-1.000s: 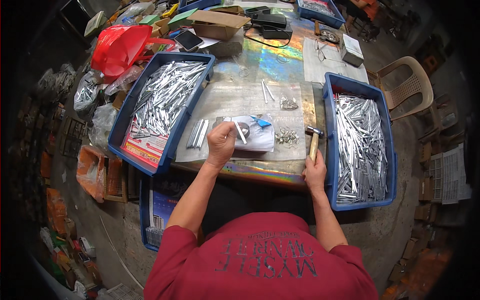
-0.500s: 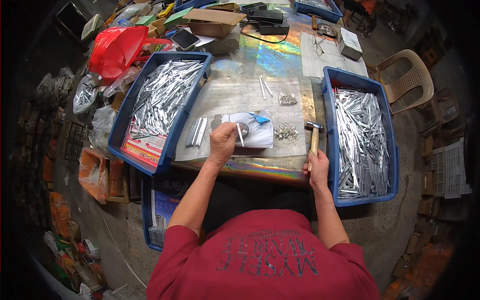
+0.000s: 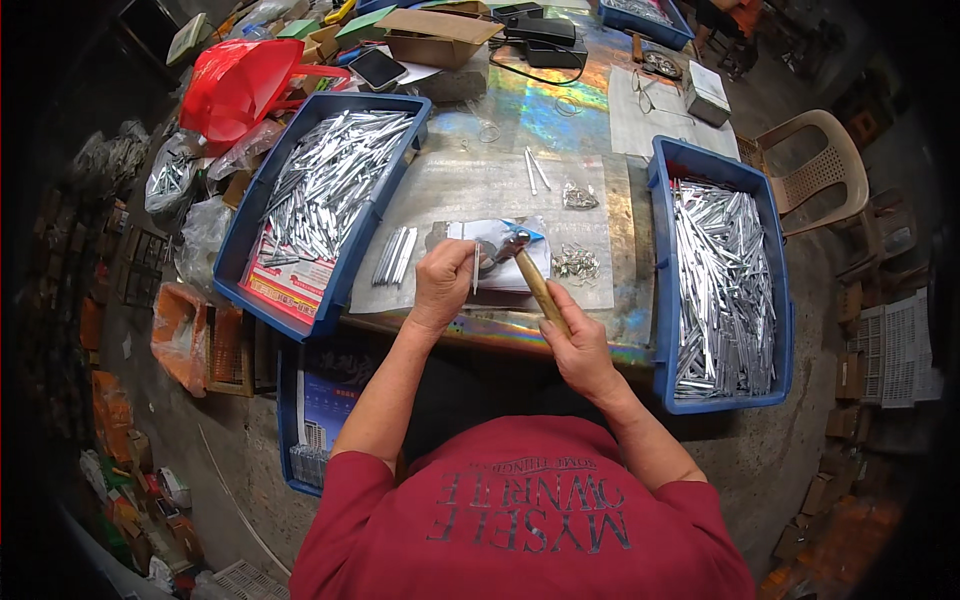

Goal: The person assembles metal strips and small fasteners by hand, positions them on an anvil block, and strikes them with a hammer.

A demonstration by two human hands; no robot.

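My left hand [image 3: 444, 284] pinches a thin silver metal rod [image 3: 476, 271] upright over the work block, which has white paper [image 3: 510, 284] on it. My right hand [image 3: 579, 345] is closed around the wooden handle of a hammer [image 3: 541, 287]. The hammer's metal head is up beside the rod, over a dark round piece [image 3: 489, 256]; whether it touches anything is unclear. Left of the block lies a short row of silver rods [image 3: 396, 256]. To its right is a pile of small metal parts [image 3: 576, 264], with a small bag of parts [image 3: 579, 196] farther back.
Blue trays heaped with silver rods stand at the left [image 3: 421, 112] and right [image 3: 663, 300]. Two loose rods [image 3: 536, 170] lie farther back on the sheet. A phone [image 3: 377, 69], a cardboard box [image 3: 435, 45] and a red bag [image 3: 235, 90] are at the back left. A plastic chair [image 3: 825, 170] stands right.
My right hand has brought the hammer from beside the right tray leftward to the block, its head now near the rod. My left hand still holds the rod, slightly lower and more upright.
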